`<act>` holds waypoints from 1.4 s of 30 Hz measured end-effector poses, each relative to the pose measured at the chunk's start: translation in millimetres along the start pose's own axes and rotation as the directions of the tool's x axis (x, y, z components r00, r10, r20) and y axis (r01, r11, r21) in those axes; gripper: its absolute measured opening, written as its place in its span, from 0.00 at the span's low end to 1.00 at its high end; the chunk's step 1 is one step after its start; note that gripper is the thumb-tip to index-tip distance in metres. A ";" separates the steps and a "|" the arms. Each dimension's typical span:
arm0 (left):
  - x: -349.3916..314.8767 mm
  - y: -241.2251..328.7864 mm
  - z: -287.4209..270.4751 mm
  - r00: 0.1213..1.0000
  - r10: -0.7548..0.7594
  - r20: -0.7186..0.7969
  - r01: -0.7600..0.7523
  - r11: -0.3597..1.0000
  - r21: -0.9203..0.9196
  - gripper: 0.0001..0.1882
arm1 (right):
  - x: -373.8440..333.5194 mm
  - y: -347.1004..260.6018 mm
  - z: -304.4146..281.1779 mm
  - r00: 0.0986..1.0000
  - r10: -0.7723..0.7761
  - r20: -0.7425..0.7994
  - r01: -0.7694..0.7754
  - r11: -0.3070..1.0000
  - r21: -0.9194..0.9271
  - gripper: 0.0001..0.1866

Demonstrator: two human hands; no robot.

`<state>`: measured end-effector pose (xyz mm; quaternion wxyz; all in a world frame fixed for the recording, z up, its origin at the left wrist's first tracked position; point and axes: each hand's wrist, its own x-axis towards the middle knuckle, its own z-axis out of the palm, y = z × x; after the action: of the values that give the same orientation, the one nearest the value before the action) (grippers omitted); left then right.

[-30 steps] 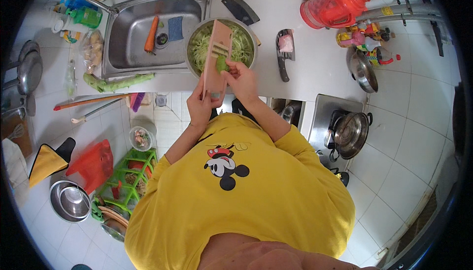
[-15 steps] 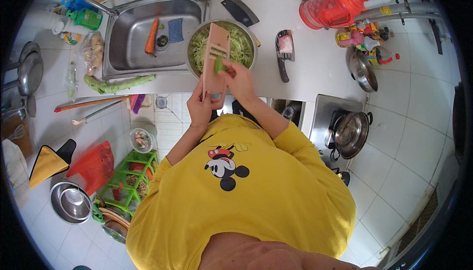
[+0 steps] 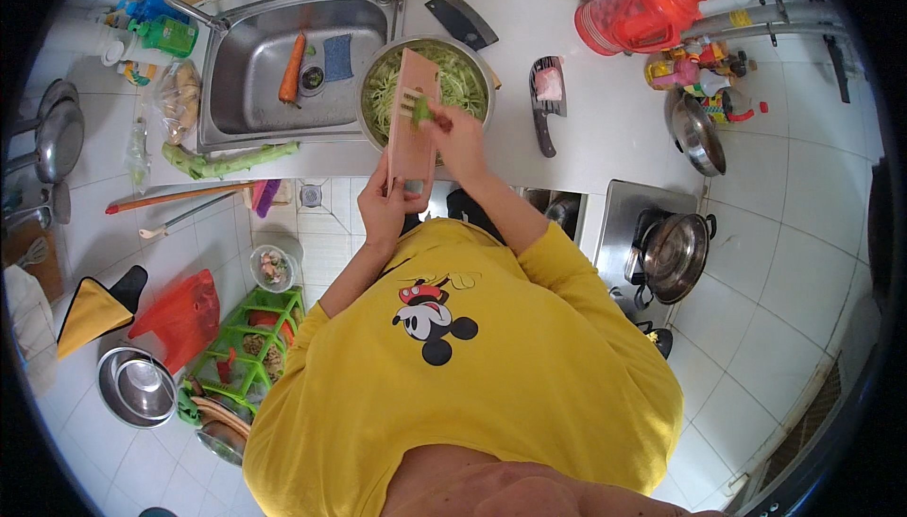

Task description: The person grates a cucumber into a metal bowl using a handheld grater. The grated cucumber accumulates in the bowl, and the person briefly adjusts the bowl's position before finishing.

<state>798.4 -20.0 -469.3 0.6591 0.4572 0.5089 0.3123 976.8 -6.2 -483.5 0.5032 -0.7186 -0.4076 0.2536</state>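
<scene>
My left hand (image 3: 383, 213) is closed round the lower end of a flat pinkish grater (image 3: 412, 144), which leans up over a steel bowl (image 3: 363, 120). Pale green vegetable shreds (image 3: 461, 75) fill much of that bowl. A small green vegetable piece (image 3: 421, 109) is pinched in my right hand (image 3: 460, 147) and lies against the grater's blade area. My fingers hide part of the piece. Just behind the bowl rests a dark cleaver blade (image 3: 461, 19). To its right a second knife (image 3: 542, 130) lies flat with a pale pink lump (image 3: 548, 84) on its blade.
Left of the bowl, a steel sink (image 3: 250, 125) holds a carrot (image 3: 292, 68) and a blue sponge (image 3: 337, 57). Along its front edge lies a long green peel (image 3: 227, 166). A red thermos jug (image 3: 635, 12) stands back right; a pan (image 3: 676, 257) sits on the stove at right.
My right hand has shifted slightly down and to the right along the grater with the green piece. The left hand keeps its hold, and the grater's upper end has dipped a little.
</scene>
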 end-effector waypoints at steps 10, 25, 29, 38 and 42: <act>1.7 8.0 2.6 0.998 0.059 -0.030 -0.059 0.998 0.020 0.28 | -8.6 -18.9 -12.4 0.989 0.061 0.132 -0.058 0.998 -0.028 0.19; 2.6 6.6 2.8 0.997 0.066 -0.030 -0.066 0.998 0.000 0.28 | -16.3 -27.5 -13.9 0.969 0.140 0.205 -0.162 0.982 0.095 0.19; 0.1 2.9 1.9 0.999 0.050 0.022 -0.050 0.998 0.035 0.28 | 21.9 -16.1 -7.6 0.998 0.047 0.033 -0.044 0.996 -0.082 0.18; 1.7 1.7 2.1 0.998 0.064 -0.021 -0.065 0.997 -0.033 0.28 | -7.9 -27.5 -16.3 0.991 0.035 0.129 -0.041 0.998 0.046 0.17; 0.1 0.1 1.9 0.999 0.048 0.009 -0.048 0.999 -0.003 0.28 | 5.7 -20.0 -9.4 0.997 -0.014 0.074 0.018 0.999 -0.050 0.18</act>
<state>800.3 -20.4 -469.2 0.6545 0.4698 0.4942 0.3267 980.6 -3.0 -461.3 0.4715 -0.7181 -0.4378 0.2653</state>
